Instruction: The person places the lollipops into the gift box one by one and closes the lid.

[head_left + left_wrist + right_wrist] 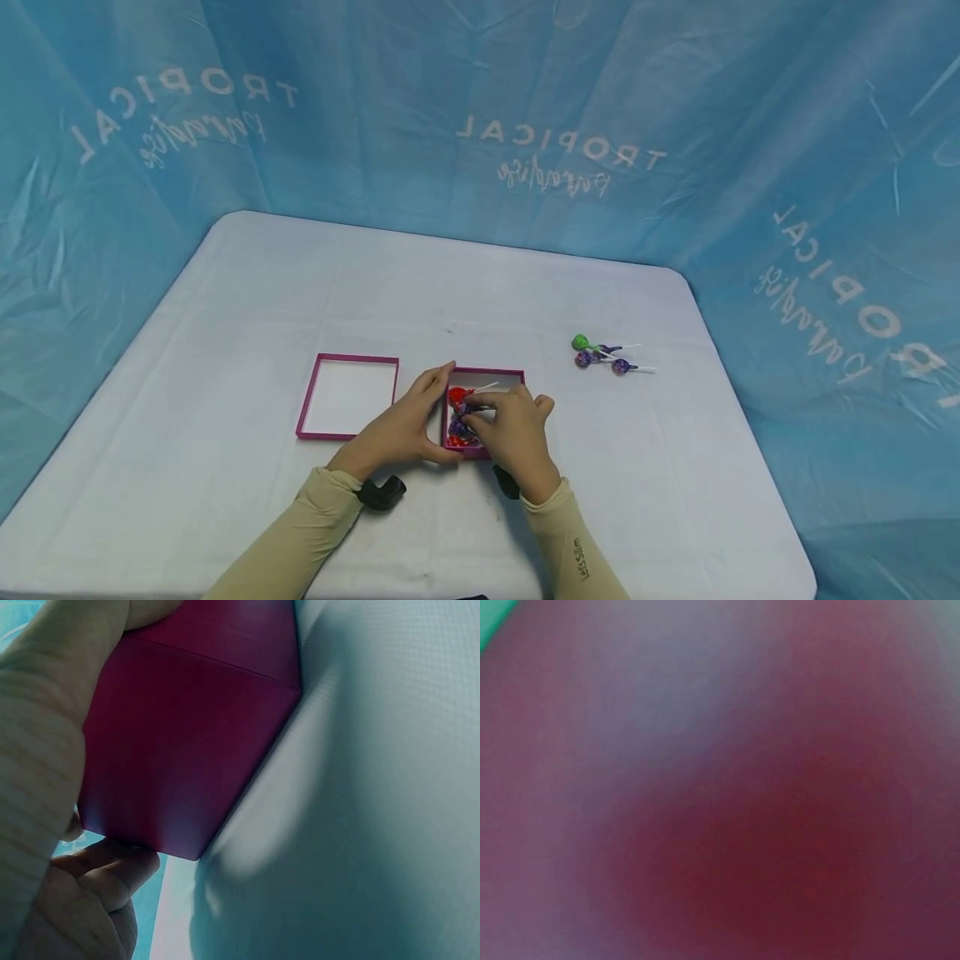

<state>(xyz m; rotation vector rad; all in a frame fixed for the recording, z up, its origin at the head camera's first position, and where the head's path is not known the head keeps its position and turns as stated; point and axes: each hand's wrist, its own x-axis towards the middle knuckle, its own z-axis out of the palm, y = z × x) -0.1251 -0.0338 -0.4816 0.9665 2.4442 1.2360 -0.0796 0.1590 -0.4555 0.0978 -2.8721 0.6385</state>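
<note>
My left hand [403,427] holds a magenta box [487,370] by its left side, thumb near the front corner and fingers at the back corner. The left wrist view shows the box's smooth outer walls between thumb and fingers. Inside lie several wrapped lollipops, among them a red one [457,396] and dark purple ones [459,428]. My right hand [519,432] reaches over the box's right side and pinches a purple lollipop [463,409] between thumb and fingers. Part of the box's interior is hidden under this hand. The right wrist view is only a reddish blur.
Left of the box lies a shallow square lid [358,358] with a magenta rim and white inside. Several more lollipops rest at the right, one green [580,342] and others purple [620,367]. A white cloth [450,283] covers the table; blue printed curtains [420,125] stand around it.
</note>
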